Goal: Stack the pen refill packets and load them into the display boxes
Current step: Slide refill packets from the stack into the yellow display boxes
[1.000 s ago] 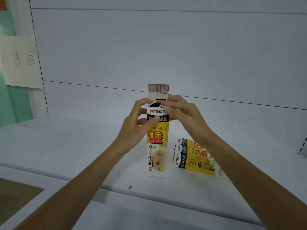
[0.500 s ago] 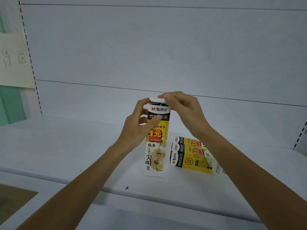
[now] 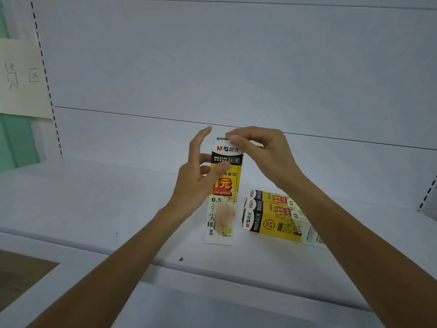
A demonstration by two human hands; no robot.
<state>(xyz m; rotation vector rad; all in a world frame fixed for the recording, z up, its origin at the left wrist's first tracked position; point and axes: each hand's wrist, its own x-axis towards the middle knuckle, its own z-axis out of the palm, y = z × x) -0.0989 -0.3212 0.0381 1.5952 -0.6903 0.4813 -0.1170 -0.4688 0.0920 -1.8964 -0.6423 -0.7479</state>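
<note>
Display box (image 3: 222,192): position and grip?
— Upright on the shelf (image 3: 94,209). Left hand (image 3: 196,183) clamps its upper body, thumb across the front, fingers behind. Right hand (image 3: 264,152) pinches the top flap (image 3: 223,139). Two more boxes (image 3: 276,218) lie just beside it, to the right.
— Handling?
— Judged light, thin card (creases easily). Hold the side walls, not the flap.

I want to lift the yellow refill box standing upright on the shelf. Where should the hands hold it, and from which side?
Best grip the upright box around its middle, thumb on the front face and fingers behind, coming from the left: it is tall on a small base, and the lying boxes sit close on its right. The left hand holds it so.
</note>
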